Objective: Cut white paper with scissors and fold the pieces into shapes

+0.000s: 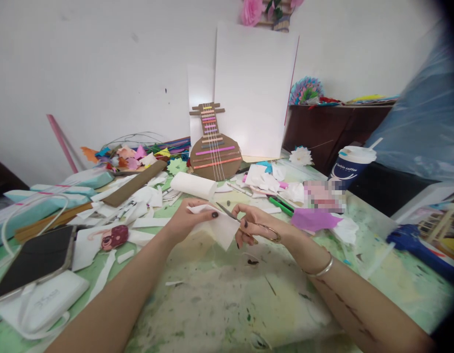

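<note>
Above the paint-stained table, my left hand (192, 215) pinches a piece of white paper (224, 231) between thumb and fingers. My right hand (254, 223) has its fingers around the gold-coloured handles of a pair of scissors (268, 231). The scissor blades point up and to the left, at the upper edge of the paper. From here I cannot tell whether the blades are apart or closed. Just behind my hands lies a white paper roll (193, 185). A small white paper strip (174, 283) rests on the table in front of me.
A cardboard lute (215, 157) leans against a white board (254, 93) at the back. Paper scraps, a phone (35, 260) and a power bank (46, 299) lie on the left. To the right are purple paper (315, 219), a coffee cup (350, 166) and a blue tool (414, 240).
</note>
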`<state>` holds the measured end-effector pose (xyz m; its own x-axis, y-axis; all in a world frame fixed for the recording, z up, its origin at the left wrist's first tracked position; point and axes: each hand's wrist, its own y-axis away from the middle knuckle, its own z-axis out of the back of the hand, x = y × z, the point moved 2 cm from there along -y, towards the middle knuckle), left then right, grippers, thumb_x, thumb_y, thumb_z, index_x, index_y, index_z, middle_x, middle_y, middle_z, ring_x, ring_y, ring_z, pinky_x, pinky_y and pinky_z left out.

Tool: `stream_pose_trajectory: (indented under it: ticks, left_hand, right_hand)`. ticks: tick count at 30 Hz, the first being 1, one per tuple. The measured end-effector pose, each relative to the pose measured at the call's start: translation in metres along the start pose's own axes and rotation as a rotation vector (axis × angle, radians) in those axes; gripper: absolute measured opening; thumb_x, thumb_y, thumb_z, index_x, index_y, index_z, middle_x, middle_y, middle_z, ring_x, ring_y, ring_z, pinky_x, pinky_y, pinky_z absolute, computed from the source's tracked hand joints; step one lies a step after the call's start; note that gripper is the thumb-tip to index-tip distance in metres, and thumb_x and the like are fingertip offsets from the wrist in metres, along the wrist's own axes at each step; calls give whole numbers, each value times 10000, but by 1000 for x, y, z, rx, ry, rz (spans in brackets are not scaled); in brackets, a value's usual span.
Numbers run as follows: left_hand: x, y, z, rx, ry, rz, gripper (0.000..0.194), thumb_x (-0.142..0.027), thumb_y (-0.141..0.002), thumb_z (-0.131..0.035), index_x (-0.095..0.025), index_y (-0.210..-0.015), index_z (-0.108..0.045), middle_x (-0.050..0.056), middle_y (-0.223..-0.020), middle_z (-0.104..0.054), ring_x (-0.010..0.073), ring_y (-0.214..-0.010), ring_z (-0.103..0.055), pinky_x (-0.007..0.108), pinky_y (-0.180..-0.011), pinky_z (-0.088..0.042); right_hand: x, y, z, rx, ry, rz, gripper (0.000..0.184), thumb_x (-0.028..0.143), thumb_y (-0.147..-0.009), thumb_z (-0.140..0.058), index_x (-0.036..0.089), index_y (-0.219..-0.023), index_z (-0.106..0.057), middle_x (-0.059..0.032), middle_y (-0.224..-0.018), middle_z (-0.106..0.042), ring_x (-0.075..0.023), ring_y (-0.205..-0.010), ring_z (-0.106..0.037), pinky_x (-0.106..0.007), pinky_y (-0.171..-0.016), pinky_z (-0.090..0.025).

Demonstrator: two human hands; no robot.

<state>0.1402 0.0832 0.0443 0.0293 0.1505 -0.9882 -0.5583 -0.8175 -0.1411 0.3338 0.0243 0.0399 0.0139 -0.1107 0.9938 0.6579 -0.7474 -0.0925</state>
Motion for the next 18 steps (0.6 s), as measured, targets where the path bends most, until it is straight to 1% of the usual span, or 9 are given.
stream_pose_trajectory:
  ticks: [3,6,12,18]
  left_hand:
    - [0,-1,0,12,-86,-21,188,-283,-643,-755,-125,-739,-723,60,-697,-695,162,-628,-606,239,-596,-462]
    - [-1,-1,0,34,-130,-41,177,-277,-647,-754,-127,-737,-730,70,-733,-704,167,-660,-613,241,-614,-461]
    - [-1,-1,-1,50,-98,-72,153,-243,-628,-769,-137,-732,-733,70,-756,-709,167,-685,-621,240,-625,-479]
    - [0,0,0,13,-80,-52,165,-243,-595,-789,-145,-715,-731,68,-730,-707,171,-670,-625,245,-612,-498]
  right_hand:
    - [-2,0,-1,5,-15,12,391,486,-812,-548,184,-967,-353,50,-550,-545,-75,-462,-453,-192,-450,-340]
    - [-3,-1,-2,7,-12,6,395,476,-799,-567,179,-971,-370,71,-522,-511,-74,-453,-443,-210,-482,-359]
    - [7,0,-9,4,-52,17,415,486,-764,-601,182,-934,-376,113,-451,-407,-80,-442,-421,-228,-500,-354]
    - [15,3,-11,-11,-9,-13,394,484,-772,-585,185,-923,-378,108,-481,-411,-70,-436,-393,-228,-483,-306]
